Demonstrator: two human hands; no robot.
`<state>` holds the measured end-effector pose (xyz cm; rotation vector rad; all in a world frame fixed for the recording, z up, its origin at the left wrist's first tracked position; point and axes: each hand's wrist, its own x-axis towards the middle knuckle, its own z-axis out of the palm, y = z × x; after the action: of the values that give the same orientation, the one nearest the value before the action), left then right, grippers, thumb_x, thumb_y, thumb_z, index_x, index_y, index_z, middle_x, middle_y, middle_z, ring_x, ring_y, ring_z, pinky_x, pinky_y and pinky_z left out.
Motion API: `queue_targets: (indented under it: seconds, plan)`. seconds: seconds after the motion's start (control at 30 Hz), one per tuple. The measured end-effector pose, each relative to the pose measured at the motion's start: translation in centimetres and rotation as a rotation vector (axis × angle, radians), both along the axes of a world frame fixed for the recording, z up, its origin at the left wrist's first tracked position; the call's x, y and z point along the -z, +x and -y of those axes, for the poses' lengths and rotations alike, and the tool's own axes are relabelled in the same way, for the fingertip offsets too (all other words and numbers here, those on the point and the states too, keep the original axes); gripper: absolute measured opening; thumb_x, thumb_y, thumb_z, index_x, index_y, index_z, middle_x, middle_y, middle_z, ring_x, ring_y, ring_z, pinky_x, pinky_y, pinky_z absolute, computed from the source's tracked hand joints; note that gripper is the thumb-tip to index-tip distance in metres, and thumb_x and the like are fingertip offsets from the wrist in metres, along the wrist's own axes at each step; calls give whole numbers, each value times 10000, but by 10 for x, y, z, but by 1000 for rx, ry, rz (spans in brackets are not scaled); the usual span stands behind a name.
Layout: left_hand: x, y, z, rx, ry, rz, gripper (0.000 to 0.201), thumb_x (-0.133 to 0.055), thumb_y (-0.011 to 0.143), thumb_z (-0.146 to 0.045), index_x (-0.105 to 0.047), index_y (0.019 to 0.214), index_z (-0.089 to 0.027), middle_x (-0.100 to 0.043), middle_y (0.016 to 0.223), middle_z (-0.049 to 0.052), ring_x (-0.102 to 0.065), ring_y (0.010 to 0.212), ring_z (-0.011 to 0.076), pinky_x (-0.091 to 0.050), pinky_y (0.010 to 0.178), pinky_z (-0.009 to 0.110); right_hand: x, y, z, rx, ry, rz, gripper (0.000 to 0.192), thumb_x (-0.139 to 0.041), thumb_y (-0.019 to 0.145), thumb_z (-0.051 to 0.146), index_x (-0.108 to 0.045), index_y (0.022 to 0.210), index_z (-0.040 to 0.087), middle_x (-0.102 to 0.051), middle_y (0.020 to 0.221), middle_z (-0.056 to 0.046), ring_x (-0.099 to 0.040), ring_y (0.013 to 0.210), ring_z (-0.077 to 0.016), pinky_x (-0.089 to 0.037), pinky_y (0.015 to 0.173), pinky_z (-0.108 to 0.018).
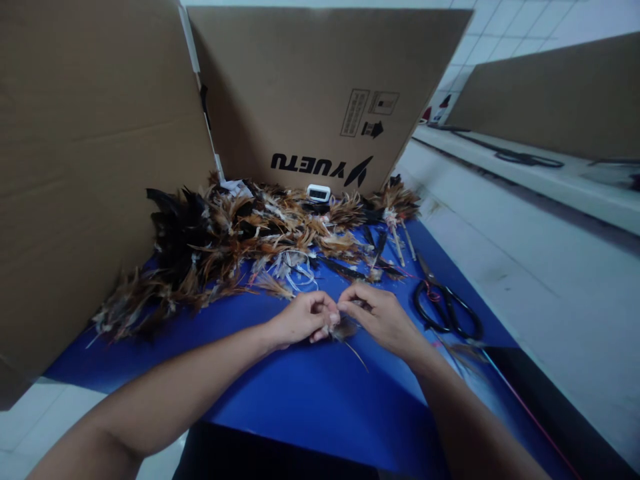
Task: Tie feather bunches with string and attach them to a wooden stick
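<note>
My left hand [304,319] and my right hand [381,315] meet fingertip to fingertip over the blue mat [310,393]. Between them they pinch a small bunch of brown feathers [345,329], whose thin quill sticks out toward me. A long heap of brown, black and tan feathers [225,247] lies just beyond the hands, across the back of the mat. Black scissors [447,305] rest to the right of my right hand, with a red thread [525,407] running past them toward the near right.
Tall cardboard walls [90,167] stand at the left and back, the back one printed upside down. A small white device with a dark screen [319,193] sits at the back. Feather bundles tied on sticks [397,233] lie at the back right. White tiled surface extends on the right.
</note>
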<state>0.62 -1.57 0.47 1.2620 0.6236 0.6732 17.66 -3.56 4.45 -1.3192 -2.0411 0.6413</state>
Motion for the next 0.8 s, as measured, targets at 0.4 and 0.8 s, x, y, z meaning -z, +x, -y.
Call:
queue_targets:
  seconds: [0.4, 0.8]
  plan:
    - [-2, -1, 1, 33, -28, 14, 361, -639, 695, -456, -487, 768, -136, -487, 519, -51, -387, 366, 26, -294, 359, 147, 1, -1, 0, 0, -25, -7, 112, -520, 815, 237, -601, 743, 208, -633, 724, 6, -559, 682, -136, -400, 629, -240]
    - [-3, -2, -1, -14, -111, 174, 313, -662, 703, -384, -474, 780, -147, -506, 551, -44, -387, 377, 24, -262, 344, 144, 1, 4, -4, 84, 70, -34, 138, -502, 833, 283, -601, 779, 205, -627, 738, -7, -560, 695, -149, -414, 647, -264]
